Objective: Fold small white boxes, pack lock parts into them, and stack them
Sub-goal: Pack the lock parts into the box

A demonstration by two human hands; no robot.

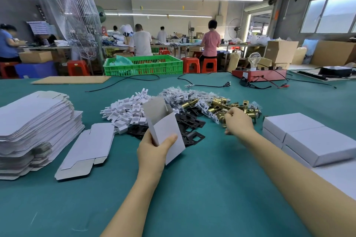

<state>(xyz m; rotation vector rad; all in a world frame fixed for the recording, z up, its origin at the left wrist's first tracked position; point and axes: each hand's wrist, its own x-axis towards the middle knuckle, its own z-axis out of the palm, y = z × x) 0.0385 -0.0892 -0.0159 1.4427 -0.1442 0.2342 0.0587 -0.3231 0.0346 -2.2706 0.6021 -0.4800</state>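
Left hand holds an open white box; right hand reaches into the brass lock parts.

The left hand (154,152) grips the folded white box (165,131), top flap up, contents unseen. The right hand (238,121), fingers curled, pinches brass lock parts (221,105) in the pile. Four closed boxes (308,136) sit stacked at right; one flat blank (86,150) lies beside the stack of blanks (32,123) on the green surface (202,188).
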